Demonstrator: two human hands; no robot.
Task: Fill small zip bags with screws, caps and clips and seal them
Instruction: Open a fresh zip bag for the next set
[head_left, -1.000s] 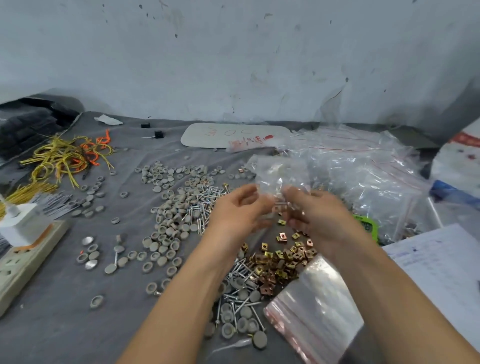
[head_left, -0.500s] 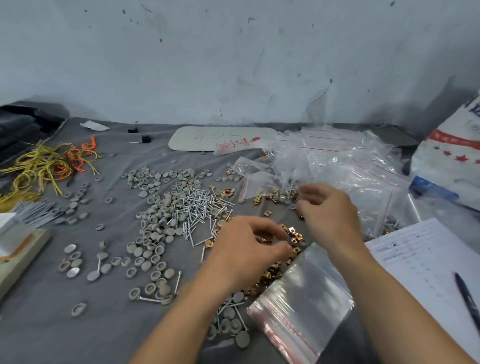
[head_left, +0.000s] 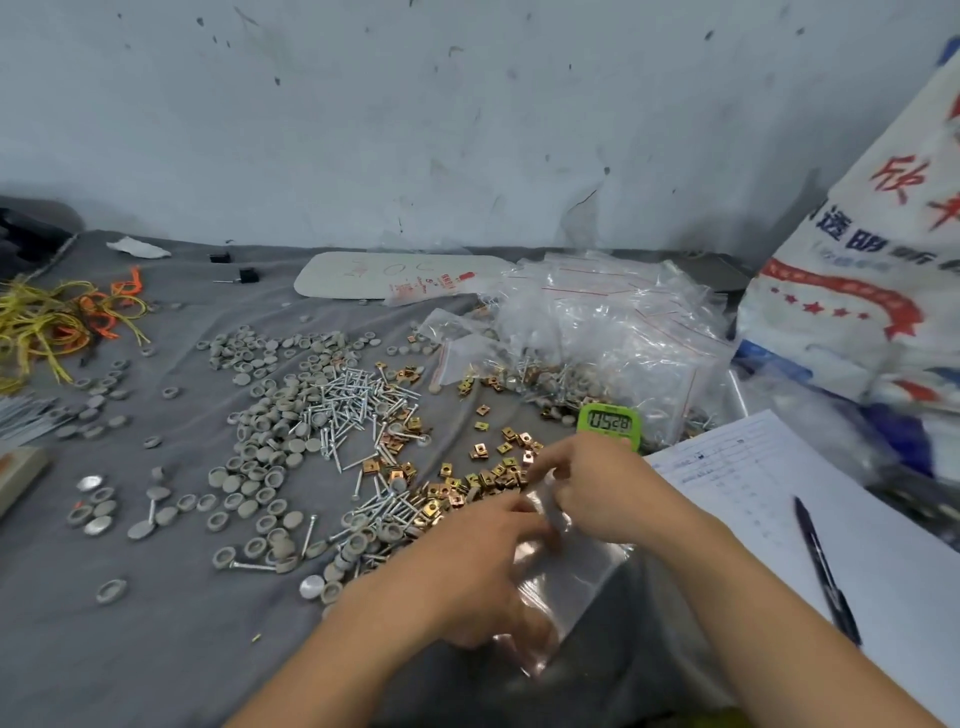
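Both hands are low at the stack of empty zip bags (head_left: 576, 582) near the table's front edge. My right hand (head_left: 602, 486) pinches the top edge of the uppermost bag. My left hand (head_left: 483, 566) lies on the same bag with curled fingers gripping the plastic. Brass clips (head_left: 483, 478) are scattered just beyond my fingers. Silver screws (head_left: 353, 400) lie in a heap at the middle, and grey caps (head_left: 260, 431) spread to their left. Filled, sealed bags (head_left: 613, 338) are piled at the back right.
A green timer (head_left: 609, 423) stands beside the filled bags. A paper sheet (head_left: 769, 483) with a pen (head_left: 826, 566) lies at the right, with a white printed sack (head_left: 857, 291) behind. Yellow and orange ties (head_left: 52, 322) lie far left, and a white card (head_left: 363, 275) near the wall.
Both hands held a filled bag up. The right hand laid it on the pile of filled bags. Both hands then dropped to the stack of empty bags and took hold of one.
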